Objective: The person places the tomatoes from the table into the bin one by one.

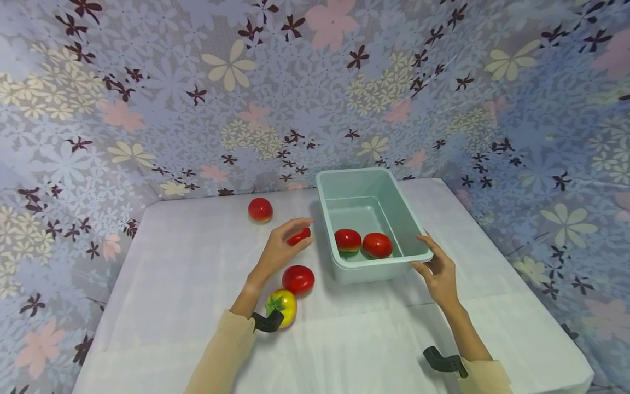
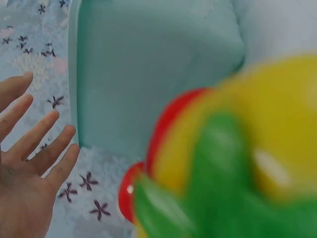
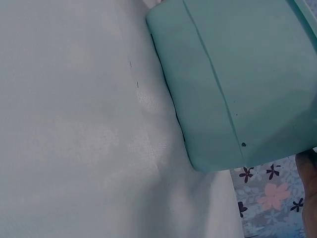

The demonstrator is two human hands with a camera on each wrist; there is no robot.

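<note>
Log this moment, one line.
left hand: holds nothing, near red fruit | right hand: grips bin | inside: two red fruits | yellow fruit: outside

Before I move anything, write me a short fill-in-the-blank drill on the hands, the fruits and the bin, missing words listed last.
1. The bin holds exactly ____ red fruits.
2. In the head view, the right hand grips the bin's rim, while the left hand is to the ____ of the bin.
3. The fruit with the green leafy top has a ____ body.
4. Outside the bin, the head view shows ____ more red fruits.

Missing words: two; left; yellow; three.
</note>
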